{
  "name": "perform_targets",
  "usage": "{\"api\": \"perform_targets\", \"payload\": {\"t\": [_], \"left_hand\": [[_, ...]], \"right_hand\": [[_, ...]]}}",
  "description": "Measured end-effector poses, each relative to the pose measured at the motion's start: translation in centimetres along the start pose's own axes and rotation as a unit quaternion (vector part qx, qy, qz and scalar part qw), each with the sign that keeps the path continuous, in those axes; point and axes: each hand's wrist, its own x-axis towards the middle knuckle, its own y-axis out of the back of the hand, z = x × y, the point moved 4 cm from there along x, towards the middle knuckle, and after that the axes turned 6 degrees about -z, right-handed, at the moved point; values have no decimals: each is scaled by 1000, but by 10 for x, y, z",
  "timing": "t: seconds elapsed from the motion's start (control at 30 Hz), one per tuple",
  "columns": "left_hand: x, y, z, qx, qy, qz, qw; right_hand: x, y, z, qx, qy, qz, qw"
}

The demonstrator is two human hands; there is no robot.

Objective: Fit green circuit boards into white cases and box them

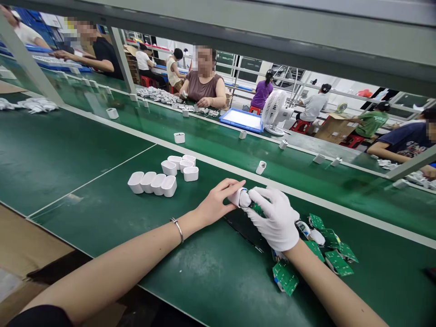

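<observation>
My bare left hand (214, 202), with a bracelet at the wrist, holds a white plastic housing (235, 197) between thumb and fingers. In a white glove, my right hand (274, 218) grips a green circuit board (256, 209) with a rounded white part at the housing's mouth. How far that part sits inside is hard to make out. Right of the glove lies a loose pile of green circuit boards (339, 262) with white and blue parts attached. Several open white housings (152, 182) stand in a row to the left, with a second cluster (190, 173) just behind them.
Beyond a pale rail (211, 160) runs a green belt (218, 144) carrying scattered white units (261, 167). Across it, a person (206, 84) works near a blue tray (241, 120) and a white fan (274, 111). A grey beam (238, 32) crosses overhead.
</observation>
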Motion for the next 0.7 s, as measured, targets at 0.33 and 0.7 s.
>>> {"api": "perform_targets", "payload": {"t": [0.33,0.7], "left_hand": [[0,0,3,0,5,9,1000],[-1,-4,2,2,5,-32,999]], "right_hand": [[9,11,-12,-57,-8,-31,998],[11,4,-4,-54,-61,-108,991]]}}
